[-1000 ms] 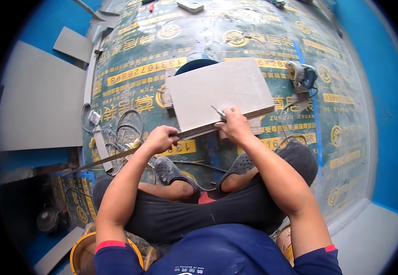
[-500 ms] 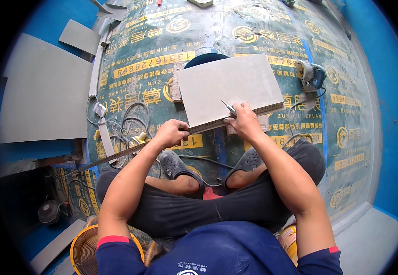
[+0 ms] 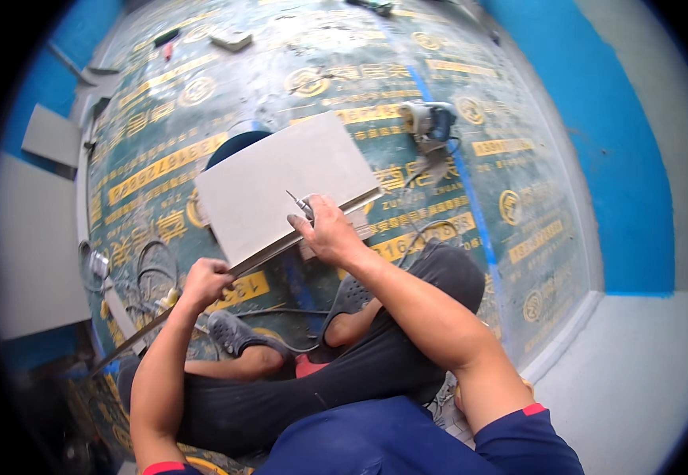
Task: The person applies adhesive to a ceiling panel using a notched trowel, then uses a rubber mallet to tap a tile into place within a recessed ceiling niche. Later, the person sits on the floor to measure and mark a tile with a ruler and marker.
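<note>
A light grey rectangular tile (image 3: 288, 162) lies in front of me, propped above the covered floor. My left hand (image 3: 208, 283) is closed at its near left corner, with the fingers pinching a long thin ruler (image 3: 134, 340) that slants away to the lower left. Whether the ruler still runs along the tile's near edge is blurred. Over that near edge, my right hand (image 3: 326, 229) grips a slim metal scribing pen (image 3: 303, 206), its thin tip pointing up and left above the tile face.
An electric cutting saw (image 3: 431, 127) stands beyond the tile to the right, its cord trailing back. A dark round container (image 3: 235, 146) shows behind the tile. Large grey tiles (image 3: 35, 245) lie at the left beside cables. A blue-painted wall (image 3: 597, 158) rises right.
The view has swung to the right, so everything sits further left. My right hand has shifted slightly along the near edge with the scribing pen; my left stays at the corner.
</note>
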`<action>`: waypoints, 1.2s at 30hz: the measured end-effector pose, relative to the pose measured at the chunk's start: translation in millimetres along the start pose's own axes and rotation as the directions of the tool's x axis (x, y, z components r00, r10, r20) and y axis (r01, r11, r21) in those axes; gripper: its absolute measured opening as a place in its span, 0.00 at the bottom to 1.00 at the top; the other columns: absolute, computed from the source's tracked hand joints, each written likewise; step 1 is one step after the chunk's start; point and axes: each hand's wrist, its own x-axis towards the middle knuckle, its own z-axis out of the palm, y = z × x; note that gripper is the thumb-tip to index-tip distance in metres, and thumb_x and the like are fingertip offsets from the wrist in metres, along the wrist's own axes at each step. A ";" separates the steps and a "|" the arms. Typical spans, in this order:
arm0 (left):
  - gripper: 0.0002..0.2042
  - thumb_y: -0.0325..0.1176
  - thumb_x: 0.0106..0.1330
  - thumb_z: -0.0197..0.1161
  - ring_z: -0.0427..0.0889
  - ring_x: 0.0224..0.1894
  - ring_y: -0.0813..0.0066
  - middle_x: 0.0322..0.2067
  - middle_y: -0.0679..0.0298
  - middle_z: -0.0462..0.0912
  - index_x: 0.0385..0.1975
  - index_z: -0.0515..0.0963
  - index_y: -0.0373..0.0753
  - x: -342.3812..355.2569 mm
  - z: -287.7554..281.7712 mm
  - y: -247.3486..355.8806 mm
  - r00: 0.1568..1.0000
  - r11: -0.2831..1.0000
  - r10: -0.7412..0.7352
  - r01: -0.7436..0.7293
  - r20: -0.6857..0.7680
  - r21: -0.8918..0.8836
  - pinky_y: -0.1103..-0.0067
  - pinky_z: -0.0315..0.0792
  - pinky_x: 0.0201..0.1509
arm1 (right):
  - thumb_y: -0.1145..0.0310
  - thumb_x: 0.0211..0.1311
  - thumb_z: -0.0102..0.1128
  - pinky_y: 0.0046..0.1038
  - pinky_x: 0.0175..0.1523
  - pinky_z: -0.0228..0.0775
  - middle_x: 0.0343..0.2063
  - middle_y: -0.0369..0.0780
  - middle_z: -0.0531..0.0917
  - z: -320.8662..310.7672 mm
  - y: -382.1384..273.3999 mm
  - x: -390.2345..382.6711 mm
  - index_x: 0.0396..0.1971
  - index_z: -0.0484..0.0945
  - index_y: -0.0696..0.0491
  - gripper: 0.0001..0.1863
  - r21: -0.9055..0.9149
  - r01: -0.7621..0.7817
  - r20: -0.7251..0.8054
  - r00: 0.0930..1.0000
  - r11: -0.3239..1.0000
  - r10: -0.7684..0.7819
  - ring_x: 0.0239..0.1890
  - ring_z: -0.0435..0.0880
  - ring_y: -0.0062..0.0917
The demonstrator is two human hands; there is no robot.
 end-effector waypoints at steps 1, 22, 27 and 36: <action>0.05 0.26 0.53 0.61 0.80 0.17 0.77 0.19 0.61 0.84 0.25 0.82 0.31 2.1 0.5 -2.1 1.000 0.999 -0.008 0.008 0.016 -0.039 0.79 0.73 0.20 | 0.54 0.67 0.53 0.46 0.49 0.68 0.38 0.55 0.78 -6.4 3.2 -1.1 0.41 0.72 0.60 0.21 0.011 -0.021 -0.071 0.997 1.000 0.022 0.45 0.76 0.53; 0.05 0.21 0.56 0.60 0.79 0.19 0.74 0.21 0.58 0.83 0.29 0.81 0.26 -2.5 4.8 6.4 1.000 0.995 -0.026 0.025 -0.009 -0.099 0.78 0.74 0.20 | 0.61 0.60 0.62 0.40 0.54 0.72 0.43 0.44 0.85 -108.3 67.5 -3.1 0.45 0.80 0.48 0.14 -0.343 -0.614 -0.308 0.788 0.710 0.532 0.50 0.82 0.40; 0.06 0.22 0.56 0.60 0.79 0.19 0.74 0.21 0.57 0.83 0.28 0.81 0.25 -3.9 4.5 7.3 1.000 0.998 -0.004 0.003 -0.016 -0.062 0.78 0.74 0.20 | 0.62 0.60 0.61 0.41 0.55 0.72 0.43 0.45 0.84 -108.0 62.7 -2.8 0.43 0.78 0.50 0.13 -0.354 -0.612 -0.288 0.791 0.707 0.540 0.50 0.82 0.41; 0.06 0.21 0.55 0.60 0.79 0.18 0.75 0.21 0.58 0.83 0.29 0.81 0.26 -2.4 6.1 4.8 1.000 0.997 -0.016 0.014 -0.026 -0.075 0.78 0.73 0.19 | 0.70 0.58 0.52 0.41 0.55 0.72 0.44 0.48 0.84 -108.4 53.1 -1.3 0.42 0.80 0.51 0.13 -0.347 -0.624 -0.279 0.781 0.700 0.558 0.50 0.82 0.43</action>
